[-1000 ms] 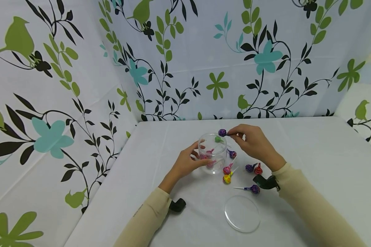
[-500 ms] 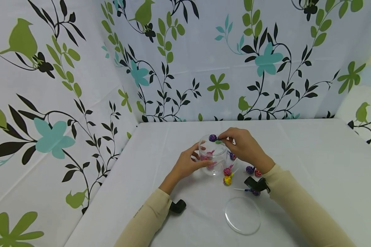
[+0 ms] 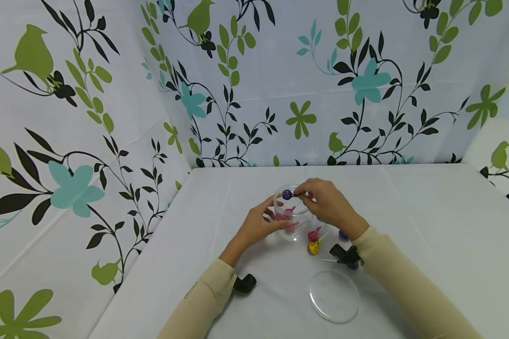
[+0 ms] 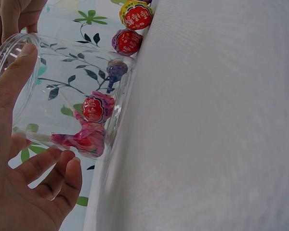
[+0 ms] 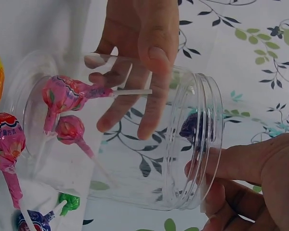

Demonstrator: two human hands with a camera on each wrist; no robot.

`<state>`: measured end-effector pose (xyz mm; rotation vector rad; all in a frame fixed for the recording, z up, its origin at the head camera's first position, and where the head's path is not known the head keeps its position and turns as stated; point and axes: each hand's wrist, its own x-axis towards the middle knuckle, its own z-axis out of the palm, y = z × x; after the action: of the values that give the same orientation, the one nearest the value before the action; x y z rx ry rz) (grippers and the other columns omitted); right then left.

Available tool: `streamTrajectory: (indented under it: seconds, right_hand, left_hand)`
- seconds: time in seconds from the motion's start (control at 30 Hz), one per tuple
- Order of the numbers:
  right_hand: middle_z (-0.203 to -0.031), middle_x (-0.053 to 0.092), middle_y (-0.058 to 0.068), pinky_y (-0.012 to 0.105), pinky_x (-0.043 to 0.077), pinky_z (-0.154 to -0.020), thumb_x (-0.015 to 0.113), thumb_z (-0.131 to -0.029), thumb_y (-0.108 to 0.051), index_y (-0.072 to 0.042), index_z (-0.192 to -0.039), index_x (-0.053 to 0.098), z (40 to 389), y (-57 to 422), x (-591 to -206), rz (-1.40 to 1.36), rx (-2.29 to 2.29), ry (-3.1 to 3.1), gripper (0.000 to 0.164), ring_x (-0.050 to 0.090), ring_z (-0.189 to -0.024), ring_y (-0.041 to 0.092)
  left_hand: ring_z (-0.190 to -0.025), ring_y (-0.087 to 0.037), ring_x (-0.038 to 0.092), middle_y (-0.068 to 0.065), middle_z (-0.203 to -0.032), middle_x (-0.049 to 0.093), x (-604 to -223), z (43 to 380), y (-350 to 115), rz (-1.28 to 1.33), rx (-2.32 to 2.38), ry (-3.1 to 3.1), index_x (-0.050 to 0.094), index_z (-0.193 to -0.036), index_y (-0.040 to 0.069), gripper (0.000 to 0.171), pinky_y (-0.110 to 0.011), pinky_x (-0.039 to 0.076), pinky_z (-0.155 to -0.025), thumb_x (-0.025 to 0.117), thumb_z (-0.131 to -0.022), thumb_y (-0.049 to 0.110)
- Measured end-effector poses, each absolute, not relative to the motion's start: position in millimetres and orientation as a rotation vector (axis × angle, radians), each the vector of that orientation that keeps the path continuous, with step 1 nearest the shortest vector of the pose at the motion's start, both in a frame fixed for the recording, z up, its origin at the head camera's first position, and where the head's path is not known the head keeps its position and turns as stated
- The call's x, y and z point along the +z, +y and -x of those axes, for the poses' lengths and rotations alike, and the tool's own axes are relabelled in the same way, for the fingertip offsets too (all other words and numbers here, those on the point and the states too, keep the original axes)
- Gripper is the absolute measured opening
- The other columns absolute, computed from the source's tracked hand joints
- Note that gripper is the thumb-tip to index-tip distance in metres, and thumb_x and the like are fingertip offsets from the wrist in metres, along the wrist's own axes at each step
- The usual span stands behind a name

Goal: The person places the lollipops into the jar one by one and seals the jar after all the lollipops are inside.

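My left hand (image 3: 256,223) grips a clear plastic jar (image 3: 296,234), thumb on the near side and fingers around the far side. Inside the jar lie two lollipops in pink wrappers, one of them the pink lollipop (image 5: 65,94). Between thumb and fingers, my right hand (image 3: 328,202) pinches a purple-wrapped lollipop (image 3: 287,194) by its stick. The head of this lollipop is within the jar's open mouth, seen through the clear wall in the right wrist view. Beside the jar are a pink lollipop (image 3: 313,235) and a yellow lollipop (image 3: 313,248).
A round clear lid (image 3: 334,320) lies on the white table in front of the jar. Purple lollipops (image 3: 343,235) lie under the right forearm, partly hidden. A green lollipop (image 5: 69,203) shows past the jar in the right wrist view. Patterned cloth walls (image 3: 254,94) stand behind the table.
My right hand has moved left and slightly down, bringing the purple lollipop from the right of the jar's rim into its mouth. My left hand keeps its hold on the jar.
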<state>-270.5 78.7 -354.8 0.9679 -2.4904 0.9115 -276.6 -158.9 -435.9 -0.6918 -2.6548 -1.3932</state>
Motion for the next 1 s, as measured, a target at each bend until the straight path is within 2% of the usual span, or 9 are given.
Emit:
streamTrajectory:
  seconds: [0.17, 0.43, 0.7, 0.8, 1.0]
  right_hand:
    - [-0.104, 0.073, 0.011, 0.043, 0.059, -0.082, 0.073, -0.094, 0.004, 0.001, -0.109, 0.077, 271.8, 77.6, -356.9, -0.987, 0.906, -2.478, 0.017, 0.064, -0.088, 0.025]
    - [-0.103, 0.074, 0.010, 0.041, 0.059, -0.081, 0.075, -0.092, 0.005, 0.001, -0.108, 0.077, 272.5, 73.8, -358.3, -1.012, 0.875, -2.455, 0.016, 0.067, -0.088, 0.025]
    - [-0.104, 0.074, 0.012, 0.042, 0.059, -0.078, 0.075, -0.093, 0.005, 0.000, -0.108, 0.077, 272.2, 77.1, -356.1, -1.017, 0.908, -2.436, 0.016, 0.065, -0.085, 0.024]
    - [-0.103, 0.074, 0.010, 0.041, 0.057, -0.075, 0.074, -0.093, 0.005, -0.001, -0.108, 0.077, 271.4, 83.9, -351.6, -0.991, 0.924, -2.414, 0.016, 0.063, -0.084, 0.023]
    - [-0.104, 0.074, 0.010, 0.040, 0.054, -0.073, 0.074, -0.093, 0.006, -0.001, -0.108, 0.077, 275.2, 103.8, -349.6, -0.906, 0.910, -2.408, 0.017, 0.061, -0.085, 0.023]
  left_hand:
    - [-0.100, -0.018, 0.064, -0.005, -0.136, 0.064, -435.0, 276.2, -158.0, 0.709, -1.387, -2.647, 0.048, -0.156, 0.025, 0.079, -0.034, 0.055, -0.076, 0.085, -0.089, 0.040]
    - [-0.100, -0.019, 0.063, -0.004, -0.137, 0.062, -434.2, 275.3, -159.0, 0.695, -1.392, -2.652, 0.047, -0.157, 0.026, 0.079, -0.034, 0.055, -0.077, 0.085, -0.089, 0.040]
    - [-0.098, -0.015, 0.062, 0.003, -0.124, 0.066, -434.9, 274.7, -159.2, 0.684, -1.401, -2.655, 0.044, -0.159, 0.020, 0.086, -0.033, 0.056, -0.079, 0.085, -0.088, 0.044]
    - [-0.098, -0.014, 0.062, 0.005, -0.120, 0.066, -434.3, 274.6, -159.2, 0.674, -1.406, -2.661, 0.044, -0.160, 0.021, 0.087, -0.034, 0.056, -0.076, 0.085, -0.087, 0.046]
    - [-0.100, -0.015, 0.061, 0.000, -0.131, 0.065, -433.6, 274.6, -159.3, 0.682, -1.415, -2.666, 0.043, -0.161, 0.026, 0.086, -0.034, 0.055, -0.078, 0.084, -0.088, 0.048]
